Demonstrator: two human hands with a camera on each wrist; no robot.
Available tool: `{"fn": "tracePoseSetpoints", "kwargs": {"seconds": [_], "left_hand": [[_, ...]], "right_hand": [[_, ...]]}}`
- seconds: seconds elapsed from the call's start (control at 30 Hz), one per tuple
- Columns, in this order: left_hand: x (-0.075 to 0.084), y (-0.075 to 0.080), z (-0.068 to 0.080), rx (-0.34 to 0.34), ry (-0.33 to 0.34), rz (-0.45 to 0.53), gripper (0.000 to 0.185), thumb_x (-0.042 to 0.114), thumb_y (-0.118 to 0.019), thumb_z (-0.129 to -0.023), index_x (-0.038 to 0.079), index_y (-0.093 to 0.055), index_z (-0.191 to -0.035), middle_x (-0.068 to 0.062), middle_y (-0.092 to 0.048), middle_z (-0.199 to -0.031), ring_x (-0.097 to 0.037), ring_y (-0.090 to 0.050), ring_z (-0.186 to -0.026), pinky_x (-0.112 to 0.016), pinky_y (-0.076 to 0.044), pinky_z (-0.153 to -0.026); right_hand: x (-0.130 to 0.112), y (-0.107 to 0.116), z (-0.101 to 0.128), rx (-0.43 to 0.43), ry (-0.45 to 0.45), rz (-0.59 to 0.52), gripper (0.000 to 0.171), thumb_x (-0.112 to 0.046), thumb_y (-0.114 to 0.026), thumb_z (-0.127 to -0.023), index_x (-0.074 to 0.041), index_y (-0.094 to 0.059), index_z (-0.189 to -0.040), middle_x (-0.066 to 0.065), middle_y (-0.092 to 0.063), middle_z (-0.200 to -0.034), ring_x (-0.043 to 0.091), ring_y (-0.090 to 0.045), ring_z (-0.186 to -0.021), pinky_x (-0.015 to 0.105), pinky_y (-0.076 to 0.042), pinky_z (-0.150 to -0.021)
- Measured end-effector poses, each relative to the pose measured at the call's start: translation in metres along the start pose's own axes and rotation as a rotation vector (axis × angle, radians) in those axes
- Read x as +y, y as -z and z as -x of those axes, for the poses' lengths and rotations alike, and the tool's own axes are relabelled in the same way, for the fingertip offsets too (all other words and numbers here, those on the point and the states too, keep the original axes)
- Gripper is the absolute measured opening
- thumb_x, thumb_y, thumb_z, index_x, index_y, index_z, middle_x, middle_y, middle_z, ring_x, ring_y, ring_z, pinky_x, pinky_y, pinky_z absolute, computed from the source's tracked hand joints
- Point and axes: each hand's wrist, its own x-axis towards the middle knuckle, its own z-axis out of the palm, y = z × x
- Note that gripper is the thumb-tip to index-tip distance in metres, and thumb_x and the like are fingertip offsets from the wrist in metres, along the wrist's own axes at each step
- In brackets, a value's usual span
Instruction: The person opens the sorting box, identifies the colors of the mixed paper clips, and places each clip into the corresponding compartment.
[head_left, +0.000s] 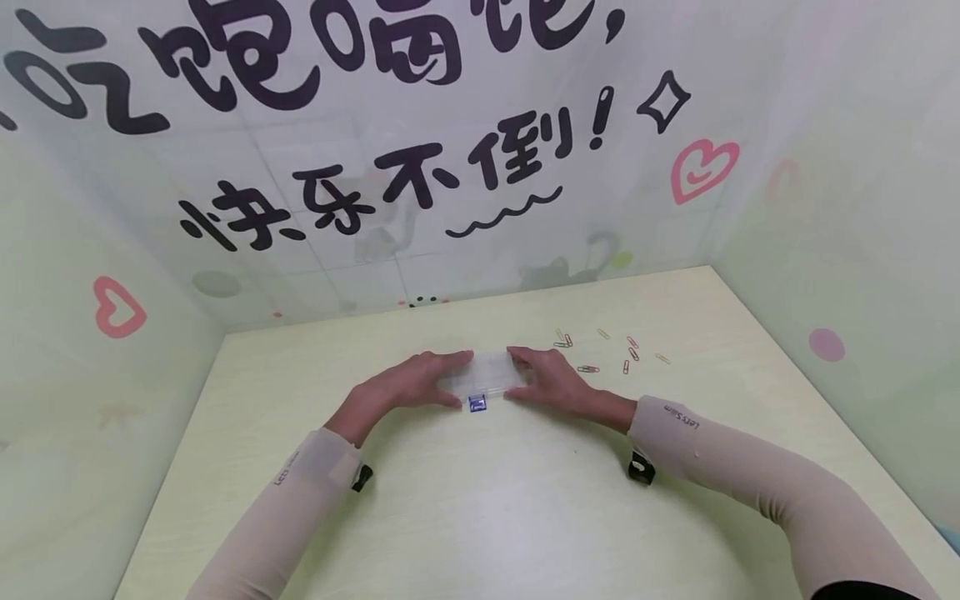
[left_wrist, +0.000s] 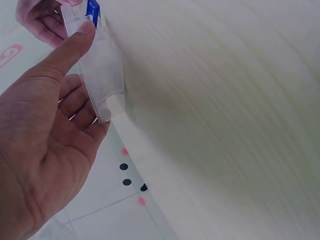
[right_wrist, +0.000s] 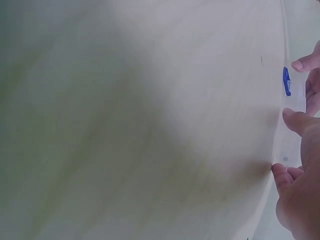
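Observation:
A clear plastic box (head_left: 487, 372) with a blue latch (head_left: 477, 403) on its near side sits at the middle of the table. My left hand (head_left: 416, 381) grips its left end, the thumb near the latch and the fingers along the far side. At the other end my right hand (head_left: 555, 379) holds the box between thumb and fingers. In the left wrist view the box (left_wrist: 102, 70) looks see-through, and its lid appears closed. The right wrist view shows the blue latch (right_wrist: 287, 81) between the two thumbs.
Several coloured paper clips (head_left: 633, 353) lie scattered on the table (head_left: 480, 517) to the right of the box. Behind the table rises a wall (head_left: 360, 283) with black lettering, and side walls stand left and right.

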Motion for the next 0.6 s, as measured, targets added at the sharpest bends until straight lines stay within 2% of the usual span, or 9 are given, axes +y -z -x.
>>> {"fn": "tracePoseSetpoints", "kwargs": {"seconds": [0.17,0.23,0.37,0.43,0.6], "left_hand": [[-0.002,0.002,0.001,-0.002,-0.025,0.006,0.088,0.035,-0.082,-0.095,0.007,-0.037,-0.165,-0.013,-0.041,-0.168,-0.031,-0.042,-0.153,-0.049,-0.035,-0.125],[-0.004,0.003,0.0,-0.006,-0.031,0.013,0.087,0.036,-0.082,-0.095,0.007,-0.038,-0.164,-0.012,-0.041,-0.167,-0.03,-0.042,-0.153,-0.049,-0.034,-0.125],[-0.01,0.005,-0.001,-0.016,-0.039,0.062,0.084,0.037,-0.081,-0.096,0.007,-0.04,-0.163,-0.01,-0.041,-0.167,-0.027,-0.04,-0.155,-0.048,-0.034,-0.125],[-0.013,0.006,-0.002,-0.019,-0.045,0.09,0.083,0.037,-0.08,-0.096,0.007,-0.04,-0.163,-0.01,-0.042,-0.167,-0.026,-0.039,-0.155,-0.047,-0.033,-0.126],[-0.019,0.008,-0.002,-0.014,-0.063,0.123,0.079,0.039,-0.079,-0.097,0.006,-0.044,-0.161,-0.009,-0.044,-0.165,-0.026,-0.041,-0.154,-0.047,-0.034,-0.125]], "right_hand": [[-0.001,0.0,0.0,-0.003,-0.008,0.006,0.077,-0.023,-0.095,-0.08,0.009,-0.061,-0.141,0.013,-0.078,-0.106,0.01,-0.056,-0.072,0.035,-0.06,-0.086],[-0.001,0.0,0.0,-0.002,-0.011,0.007,0.077,-0.023,-0.095,-0.08,0.009,-0.061,-0.141,0.015,-0.078,-0.107,0.013,-0.062,-0.075,0.036,-0.06,-0.087],[-0.001,-0.001,0.0,0.005,-0.015,-0.002,0.076,-0.022,-0.095,-0.08,0.008,-0.061,-0.141,0.02,-0.078,-0.116,0.026,-0.076,-0.101,0.039,-0.061,-0.095],[-0.001,-0.001,0.0,0.006,-0.02,-0.013,0.076,-0.022,-0.095,-0.08,0.008,-0.061,-0.141,0.021,-0.076,-0.12,0.031,-0.076,-0.111,0.04,-0.06,-0.098],[-0.001,-0.001,0.001,0.004,-0.036,-0.045,0.075,-0.02,-0.095,-0.081,0.009,-0.061,-0.141,0.022,-0.075,-0.124,0.032,-0.074,-0.115,0.041,-0.059,-0.1]]}}
